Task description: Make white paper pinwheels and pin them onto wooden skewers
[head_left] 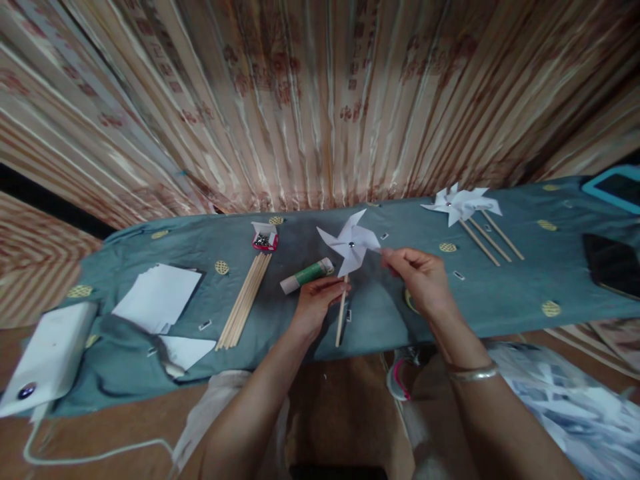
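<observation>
A white paper pinwheel with a silver pin at its centre is held up over the cloth-covered table. My left hand pinches its wooden stick just below the blades. With fingers pinched together, my right hand is at the tip of the right-hand blade. Just behind my left hand lies a green and white glue stick. A bundle of wooden sticks is farther left, with a small red and white box of pins open behind it.
Finished pinwheels lie overlapping at the back right. White paper sheets and a white device with a cable are at the left. A dark phone and a blue-framed tablet rest at the right. A patterned curtain hangs behind.
</observation>
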A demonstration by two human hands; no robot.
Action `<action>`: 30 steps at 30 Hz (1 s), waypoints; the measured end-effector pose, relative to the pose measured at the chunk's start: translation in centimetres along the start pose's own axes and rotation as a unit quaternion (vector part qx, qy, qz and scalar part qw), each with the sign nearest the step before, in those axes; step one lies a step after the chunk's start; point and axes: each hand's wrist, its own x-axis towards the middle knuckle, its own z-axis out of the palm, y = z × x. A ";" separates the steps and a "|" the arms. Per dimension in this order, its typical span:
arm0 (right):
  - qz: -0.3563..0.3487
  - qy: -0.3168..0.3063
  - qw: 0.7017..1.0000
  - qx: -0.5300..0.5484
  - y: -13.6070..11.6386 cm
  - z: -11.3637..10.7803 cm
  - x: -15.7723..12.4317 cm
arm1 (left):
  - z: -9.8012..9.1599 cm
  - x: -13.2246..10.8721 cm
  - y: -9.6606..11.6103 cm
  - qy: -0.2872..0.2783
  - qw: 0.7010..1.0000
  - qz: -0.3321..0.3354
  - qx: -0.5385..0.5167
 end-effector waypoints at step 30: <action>0.036 -0.001 0.999 -0.005 0.4 -0.8 0.5 | 1.0 -1.0 -1.2 -0.007 0.998 -0.042 0.038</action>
